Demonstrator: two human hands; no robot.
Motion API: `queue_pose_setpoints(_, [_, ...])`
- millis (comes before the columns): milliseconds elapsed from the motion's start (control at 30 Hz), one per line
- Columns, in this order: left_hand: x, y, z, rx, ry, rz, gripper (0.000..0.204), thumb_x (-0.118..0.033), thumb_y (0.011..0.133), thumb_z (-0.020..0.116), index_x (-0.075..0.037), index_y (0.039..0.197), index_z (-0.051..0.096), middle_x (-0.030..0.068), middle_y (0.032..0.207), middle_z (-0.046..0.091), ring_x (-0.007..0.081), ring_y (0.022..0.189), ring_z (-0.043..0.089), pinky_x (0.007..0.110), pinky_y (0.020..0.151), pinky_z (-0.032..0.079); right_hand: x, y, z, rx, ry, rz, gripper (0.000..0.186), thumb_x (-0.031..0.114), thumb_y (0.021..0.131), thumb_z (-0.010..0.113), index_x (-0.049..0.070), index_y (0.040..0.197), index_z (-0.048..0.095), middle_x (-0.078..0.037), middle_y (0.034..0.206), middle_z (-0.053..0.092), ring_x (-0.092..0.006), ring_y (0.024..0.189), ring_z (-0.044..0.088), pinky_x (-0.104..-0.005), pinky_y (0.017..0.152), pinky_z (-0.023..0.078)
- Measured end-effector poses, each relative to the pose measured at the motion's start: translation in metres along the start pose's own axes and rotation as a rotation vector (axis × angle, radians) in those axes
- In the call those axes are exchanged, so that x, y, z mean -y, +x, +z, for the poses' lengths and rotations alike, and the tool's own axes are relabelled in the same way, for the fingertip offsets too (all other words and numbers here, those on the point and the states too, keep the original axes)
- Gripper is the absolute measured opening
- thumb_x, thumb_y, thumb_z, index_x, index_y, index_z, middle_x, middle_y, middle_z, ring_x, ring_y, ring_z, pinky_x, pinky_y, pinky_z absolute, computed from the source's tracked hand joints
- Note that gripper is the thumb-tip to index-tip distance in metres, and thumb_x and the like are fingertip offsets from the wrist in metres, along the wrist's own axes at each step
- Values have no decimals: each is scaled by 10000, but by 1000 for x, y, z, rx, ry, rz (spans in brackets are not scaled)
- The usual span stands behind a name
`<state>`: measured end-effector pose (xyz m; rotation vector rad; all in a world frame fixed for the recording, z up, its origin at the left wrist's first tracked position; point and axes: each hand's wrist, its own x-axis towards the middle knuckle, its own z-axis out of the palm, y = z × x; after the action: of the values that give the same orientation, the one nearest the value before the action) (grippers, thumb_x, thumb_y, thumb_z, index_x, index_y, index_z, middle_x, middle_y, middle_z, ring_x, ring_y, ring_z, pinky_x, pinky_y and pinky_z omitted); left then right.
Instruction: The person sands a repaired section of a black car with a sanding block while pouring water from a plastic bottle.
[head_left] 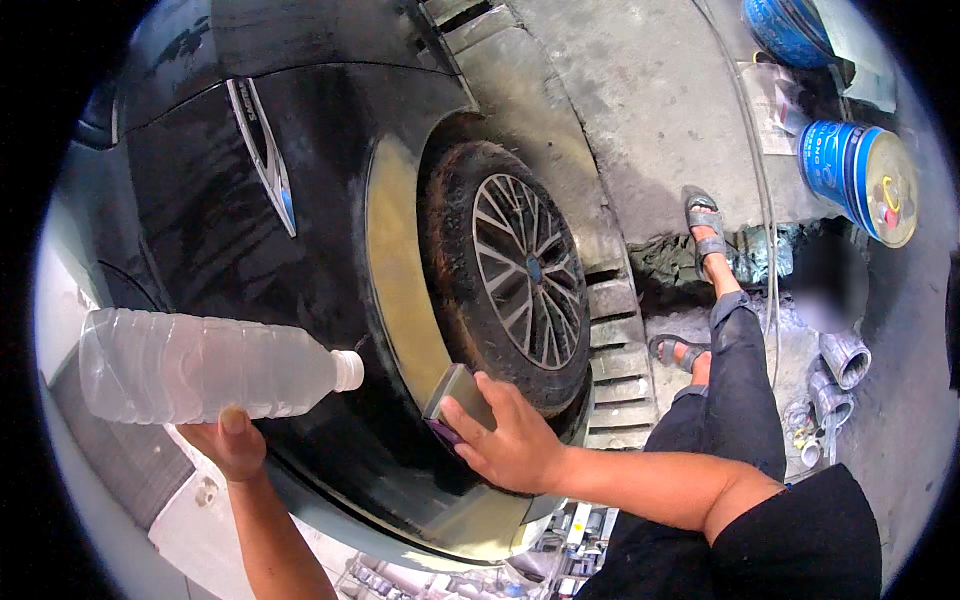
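My left hand (232, 445) grips a large ribbed plastic bottle (200, 365) with cloudy contents and a white cap, held on its side. My right hand (505, 440) is closed on a flat sanding block (450, 395), grey on top with a purple lower layer, at the lower part of the yellowish patch (395, 240) along the wheel arch of a dark car (240, 150). Just beside it is the dusty tire (450, 230) with a multi-spoke silver wheel (510, 240). A narrow silver trim (262, 160) sits on the car's panel above the bottle.
Blue buckets (830, 170) stand at upper right on concrete (640, 100). A long hose or cable (765, 200) runs across the floor past a drain channel (655, 265) and slotted covers (610, 330). My sandaled feet are beside the wheel. Metal pipes (845, 360) and assorted clutter lie nearby.
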<state>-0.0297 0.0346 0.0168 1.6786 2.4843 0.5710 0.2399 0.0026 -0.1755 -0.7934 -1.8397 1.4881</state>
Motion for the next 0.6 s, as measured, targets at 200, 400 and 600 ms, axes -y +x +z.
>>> queue_pose_setpoints(200, [11, 1, 0, -28, -88, -20, 695, -466, 823, 611, 56, 1267, 500, 175, 1206, 585, 300, 1127, 581, 419, 967, 461, -59, 158, -1, -169, -120, 90, 554, 190, 898, 620, 85, 1415, 452, -235, 1101, 521, -383, 945, 565, -455, 804, 508])
queue_pose_setpoints(400, [6, 1, -5, 21, -50, 1, 729, -551, 830, 626, 30, 1256, 512, 153, 1195, 592, 277, 1102, 594, 410, 941, 473, -20, 53, 9, -156, -100, -77, 621, 259, 844, 682, 128, 1415, 476, -300, 1163, 495, -436, 996, 549, -464, 880, 516])
queue_pose_setpoints(600, [-6, 1, 8, -33, -57, -4, 788, -644, 823, 642, 7, 1250, 523, 129, 1167, 605, 255, 1078, 608, 399, 925, 487, -25, 71, 2, -124, -50, 16, 615, 196, 868, 662, 96, 1434, 444, -303, 1158, 500, -450, 1006, 552, -470, 902, 485])
